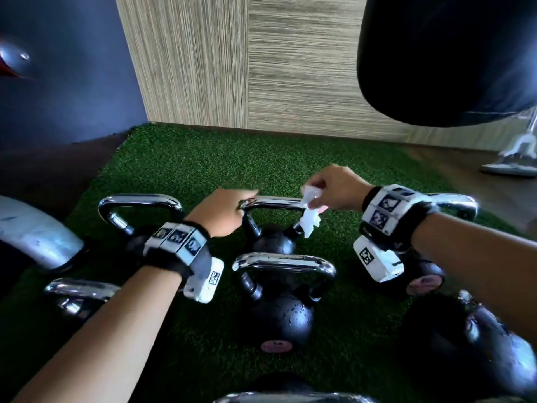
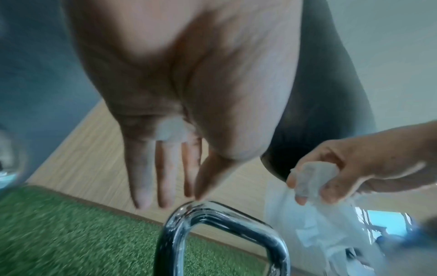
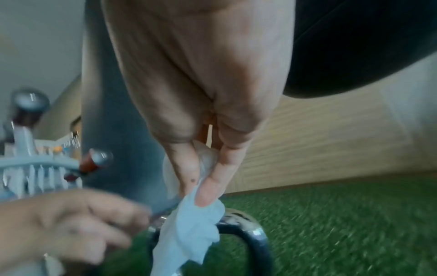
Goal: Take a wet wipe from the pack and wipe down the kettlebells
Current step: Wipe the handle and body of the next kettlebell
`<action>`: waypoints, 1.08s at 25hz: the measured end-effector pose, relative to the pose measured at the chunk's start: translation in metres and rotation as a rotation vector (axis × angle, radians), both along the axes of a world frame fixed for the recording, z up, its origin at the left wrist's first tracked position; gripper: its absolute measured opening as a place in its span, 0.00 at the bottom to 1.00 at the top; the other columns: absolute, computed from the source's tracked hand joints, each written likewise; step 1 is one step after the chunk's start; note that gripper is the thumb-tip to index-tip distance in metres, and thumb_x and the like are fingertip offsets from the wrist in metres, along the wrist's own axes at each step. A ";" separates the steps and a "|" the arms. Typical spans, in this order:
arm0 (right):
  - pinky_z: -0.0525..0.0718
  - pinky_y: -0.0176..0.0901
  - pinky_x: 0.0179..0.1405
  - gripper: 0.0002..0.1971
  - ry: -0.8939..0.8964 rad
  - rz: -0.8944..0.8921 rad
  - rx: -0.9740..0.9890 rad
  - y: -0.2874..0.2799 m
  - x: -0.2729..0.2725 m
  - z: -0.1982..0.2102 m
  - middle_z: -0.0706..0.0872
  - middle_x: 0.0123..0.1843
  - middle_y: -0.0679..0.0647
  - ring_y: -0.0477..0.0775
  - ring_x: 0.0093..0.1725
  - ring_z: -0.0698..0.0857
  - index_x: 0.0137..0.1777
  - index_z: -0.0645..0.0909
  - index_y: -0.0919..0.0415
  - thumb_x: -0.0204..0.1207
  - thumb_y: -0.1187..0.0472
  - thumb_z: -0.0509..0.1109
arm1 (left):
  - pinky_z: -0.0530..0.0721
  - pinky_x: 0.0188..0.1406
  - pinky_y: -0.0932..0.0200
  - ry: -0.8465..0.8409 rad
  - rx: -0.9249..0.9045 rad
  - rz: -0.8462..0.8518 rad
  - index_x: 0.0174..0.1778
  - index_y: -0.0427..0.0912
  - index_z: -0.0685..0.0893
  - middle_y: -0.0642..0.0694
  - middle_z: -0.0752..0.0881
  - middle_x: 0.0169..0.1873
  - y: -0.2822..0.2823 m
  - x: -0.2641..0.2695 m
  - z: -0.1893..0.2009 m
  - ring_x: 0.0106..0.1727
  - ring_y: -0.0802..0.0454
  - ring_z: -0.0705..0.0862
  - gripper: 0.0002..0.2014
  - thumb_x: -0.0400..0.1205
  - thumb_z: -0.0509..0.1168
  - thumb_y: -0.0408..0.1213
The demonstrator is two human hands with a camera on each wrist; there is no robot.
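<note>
Several black kettlebells with chrome handles stand on green turf (image 1: pixel 180 170). Over the far middle kettlebell (image 1: pixel 273 242), my right hand (image 1: pixel 313 196) pinches a crumpled white wet wipe (image 1: pixel 311 219) between thumb and fingers. The wipe (image 3: pixel 189 233) hangs over the right end of that kettlebell's handle (image 1: pixel 273 202). My left hand (image 1: pixel 244 203) hovers at the handle's left end. Its fingers (image 2: pixel 141 177) are straight and point down just above the chrome bend (image 2: pixel 201 214), holding nothing. The wipe pack is not in view.
Another kettlebell (image 1: pixel 282 315) stands right in front, with more at the left (image 1: pixel 139 210), near left (image 1: pixel 78 292) and right (image 1: pixel 465 344). A black punching bag (image 1: pixel 450 53) hangs at upper right. A wood-panel wall (image 1: pixel 232 68) closes the back, and a metal stand base (image 1: pixel 511 164) sits far right.
</note>
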State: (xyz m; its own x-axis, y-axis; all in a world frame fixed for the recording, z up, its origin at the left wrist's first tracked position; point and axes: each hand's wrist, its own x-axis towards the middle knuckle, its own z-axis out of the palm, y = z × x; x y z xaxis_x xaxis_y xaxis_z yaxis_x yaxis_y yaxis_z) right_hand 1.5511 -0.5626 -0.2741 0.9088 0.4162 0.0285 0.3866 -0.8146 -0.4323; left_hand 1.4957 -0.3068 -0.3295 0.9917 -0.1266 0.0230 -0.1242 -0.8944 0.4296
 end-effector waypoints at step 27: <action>0.87 0.48 0.49 0.09 -0.322 0.444 -0.193 -0.006 -0.128 -0.039 0.86 0.46 0.56 0.56 0.46 0.87 0.46 0.89 0.63 0.70 0.74 0.72 | 0.68 0.79 0.65 0.290 -0.356 -0.036 0.77 0.61 0.78 0.72 0.78 0.73 -0.009 -0.085 -0.121 0.75 0.69 0.75 0.56 0.50 0.85 0.67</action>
